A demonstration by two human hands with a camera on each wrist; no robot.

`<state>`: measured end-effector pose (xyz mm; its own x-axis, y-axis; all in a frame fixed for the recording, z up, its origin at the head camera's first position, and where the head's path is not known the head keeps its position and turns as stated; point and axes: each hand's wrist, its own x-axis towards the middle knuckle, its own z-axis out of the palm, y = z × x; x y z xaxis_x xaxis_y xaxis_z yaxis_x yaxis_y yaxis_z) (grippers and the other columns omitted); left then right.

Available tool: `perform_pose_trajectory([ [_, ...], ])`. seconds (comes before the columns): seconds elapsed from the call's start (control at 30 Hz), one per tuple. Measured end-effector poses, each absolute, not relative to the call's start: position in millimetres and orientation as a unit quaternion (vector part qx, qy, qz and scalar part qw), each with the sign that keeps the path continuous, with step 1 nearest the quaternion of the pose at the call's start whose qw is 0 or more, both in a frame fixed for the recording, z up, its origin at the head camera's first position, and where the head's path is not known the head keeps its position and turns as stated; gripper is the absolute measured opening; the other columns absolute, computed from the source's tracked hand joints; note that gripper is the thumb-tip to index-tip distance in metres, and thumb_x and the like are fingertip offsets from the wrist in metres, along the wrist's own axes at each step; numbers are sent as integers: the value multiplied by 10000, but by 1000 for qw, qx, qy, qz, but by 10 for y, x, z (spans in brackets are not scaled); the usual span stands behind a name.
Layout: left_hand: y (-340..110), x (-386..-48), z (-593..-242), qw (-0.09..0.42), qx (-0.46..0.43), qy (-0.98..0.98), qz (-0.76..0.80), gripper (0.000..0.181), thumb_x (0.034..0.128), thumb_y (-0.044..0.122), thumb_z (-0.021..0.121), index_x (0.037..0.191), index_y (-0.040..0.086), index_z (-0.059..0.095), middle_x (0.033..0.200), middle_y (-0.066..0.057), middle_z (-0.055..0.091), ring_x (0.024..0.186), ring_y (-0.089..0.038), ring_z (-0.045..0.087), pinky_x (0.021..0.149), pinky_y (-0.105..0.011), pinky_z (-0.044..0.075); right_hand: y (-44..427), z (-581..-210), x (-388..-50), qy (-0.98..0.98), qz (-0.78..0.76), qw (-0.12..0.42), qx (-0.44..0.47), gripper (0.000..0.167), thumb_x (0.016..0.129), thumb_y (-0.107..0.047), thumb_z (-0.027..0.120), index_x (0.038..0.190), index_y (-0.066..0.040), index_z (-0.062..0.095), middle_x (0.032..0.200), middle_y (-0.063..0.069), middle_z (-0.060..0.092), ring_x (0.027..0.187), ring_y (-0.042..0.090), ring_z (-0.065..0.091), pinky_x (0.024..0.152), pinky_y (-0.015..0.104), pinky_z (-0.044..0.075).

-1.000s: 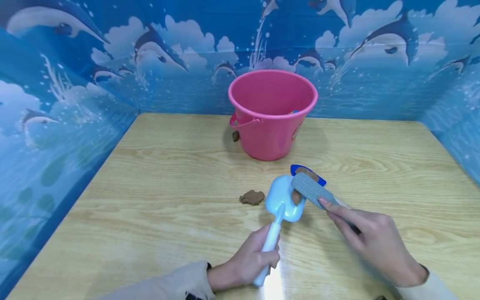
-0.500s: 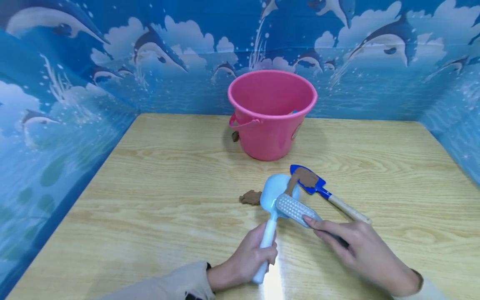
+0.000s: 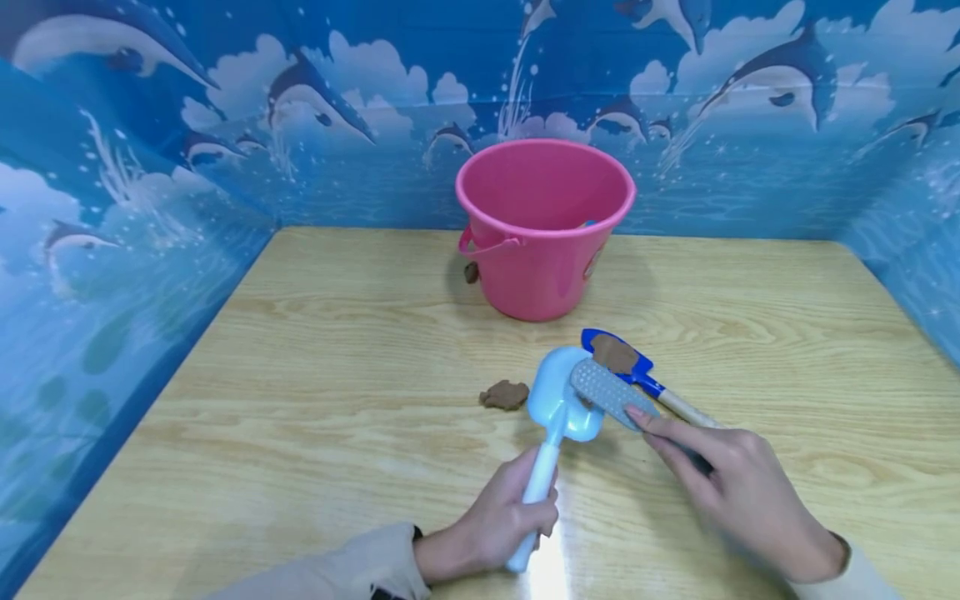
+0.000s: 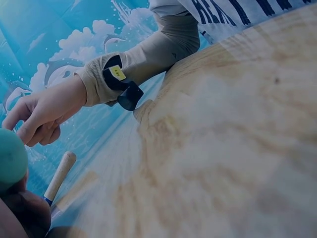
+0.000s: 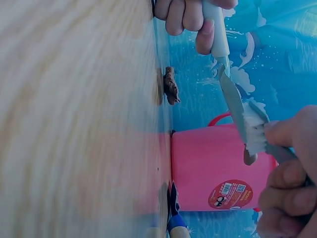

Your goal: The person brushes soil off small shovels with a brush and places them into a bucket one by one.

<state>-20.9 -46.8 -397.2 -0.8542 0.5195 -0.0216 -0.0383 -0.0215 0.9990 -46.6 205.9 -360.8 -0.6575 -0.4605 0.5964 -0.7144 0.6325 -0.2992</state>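
Note:
My left hand (image 3: 498, 512) grips the handle of a light blue toy shovel (image 3: 549, 387), its blade raised above the table. In my right hand (image 3: 738, 492) is a grey brush (image 3: 611, 393), pinched between thumb and fingers. White bristles (image 5: 254, 131) press against the blade in the right wrist view. Most of the brown, sand-like material on the blade is hidden behind the brush; a bit of it (image 5: 250, 157) hangs at the blade's edge. Just beyond lies a dark blue shovel (image 3: 647, 381) with a wooden handle, bearing a brown patch (image 3: 615, 355).
A pink bucket (image 3: 536, 279) stands at the back, something colourful just visible inside. Left of the light blue blade lies a flat brown clump (image 3: 504, 395). Another small brown piece (image 3: 471, 272) sits beside the bucket. Dolphin-printed sheeting (image 3: 375, 175) borders the wooden table (image 3: 337, 333).
The brush moved down-left over the light blue blade, baring a brown streak, then came back up-right toward the dark blue shovel. The light blue shovel shifted slightly left, then back right.

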Motion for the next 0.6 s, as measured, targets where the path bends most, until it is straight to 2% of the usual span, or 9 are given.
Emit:
perform_pose_trajectory([
  [0.07, -470, -204, -3971, 201, 186, 673, 688, 233, 664, -45, 499, 883, -18, 424, 648, 29, 450, 506, -37, 464, 417, -164, 443, 2065, -3609, -478, -874, 259, 250, 326, 268, 960, -312, 577, 1124, -163, 727, 840, 29, 728, 492, -77, 288, 420, 103, 303],
  [0.13, -468, -200, -3972, 201, 187, 673, 686, 234, 665, -39, 497, 885, -19, 422, 647, 30, 450, 509, -35, 464, 422, -165, 443, 2065, -3608, -486, -878, 251, 254, 319, 277, 965, -317, 567, 1141, -168, 721, 919, 80, 730, 487, -69, 268, 413, 101, 275],
  [0.3, -458, -195, -3972, 203, 171, 667, 696, 254, 643, -28, 494, 888, -18, 429, 664, 22, 457, 503, -33, 458, 417, -163, 435, 2050, -3604, -488, -882, 243, 256, 312, 278, 959, -281, 583, 1181, -163, 701, 1029, 112, 712, 487, -76, 227, 417, 76, 228],
  [0.5, -452, -215, -3960, 211, 129, 636, 731, 274, 638, -39, 481, 904, -18, 416, 658, 14, 434, 479, -60, 426, 404, -182, 407, 2053, -3591, -470, -886, 259, 237, 304, 361, 863, -86, 684, 1220, -139, 675, 977, 71, 714, 508, -105, 202, 442, 72, 241],
  [0.6, -456, -225, -3954, 205, 119, 628, 741, 267, 654, -38, 476, 910, -8, 408, 631, 13, 416, 464, -72, 414, 404, -195, 397, 2068, -3582, -463, -890, 253, 235, 297, 420, 823, -34, 704, 1229, -135, 668, 803, 10, 683, 507, -114, 177, 440, 75, 229],
])
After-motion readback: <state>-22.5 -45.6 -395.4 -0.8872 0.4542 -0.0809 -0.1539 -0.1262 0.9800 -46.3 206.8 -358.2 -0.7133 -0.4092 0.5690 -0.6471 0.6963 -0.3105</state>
